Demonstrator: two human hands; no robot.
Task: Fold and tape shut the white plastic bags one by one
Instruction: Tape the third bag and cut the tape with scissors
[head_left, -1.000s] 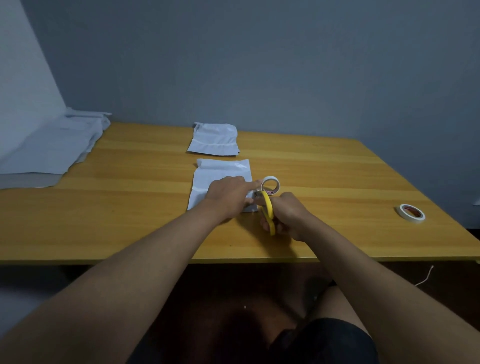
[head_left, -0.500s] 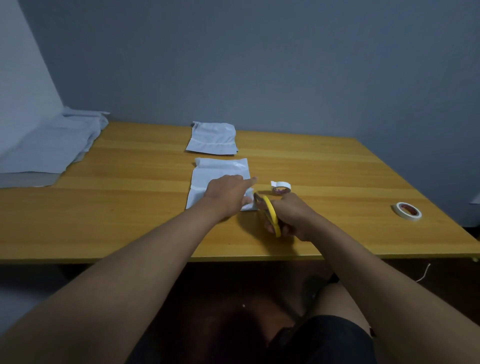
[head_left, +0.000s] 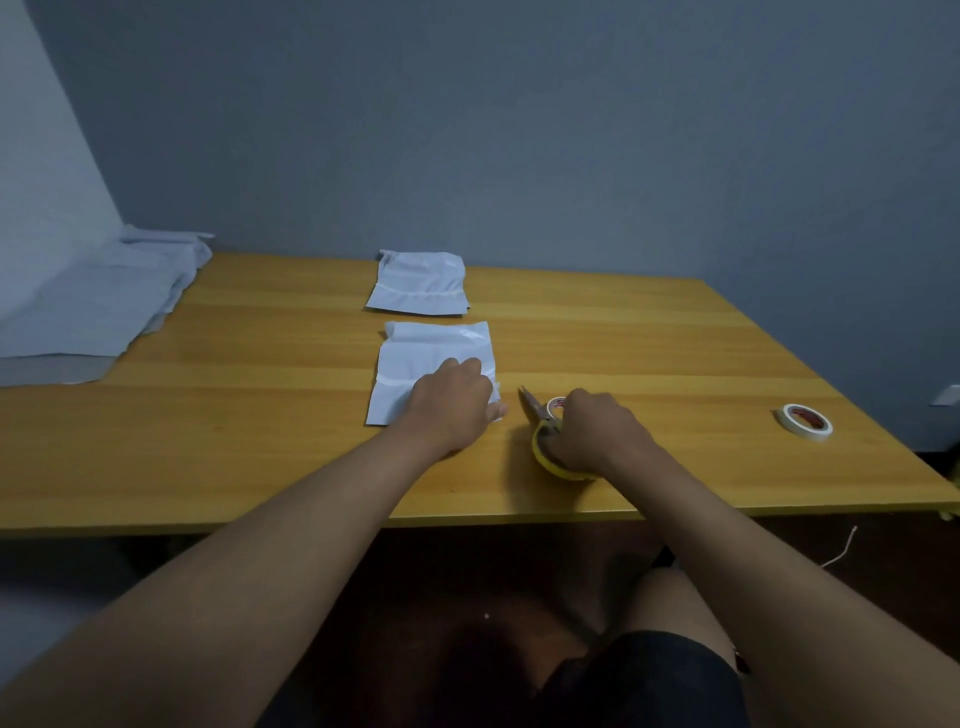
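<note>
A folded white plastic bag (head_left: 431, 353) lies flat at the middle of the wooden table (head_left: 260, 457). My left hand (head_left: 452, 402) rests palm down on its near right corner and presses it. Just right of the bag, my right hand (head_left: 597, 434) grips yellow-handled scissors (head_left: 543, 447) lying low on the table, blades pointing away and left. A small tape roll (head_left: 557, 404) sits right behind the blades, partly hidden by my right hand. A second folded bag (head_left: 418, 283) lies farther back.
A pile of flat white bags (head_left: 88, 312) covers the table's far left corner against the wall. Another tape roll (head_left: 805, 422) lies near the right edge. The grey wall closes off the back. My knees are under the front edge.
The tape roll that was held up between my hands now sits on the table. My right hand has moved right and down with the scissors. My left hand stays on the bag.
</note>
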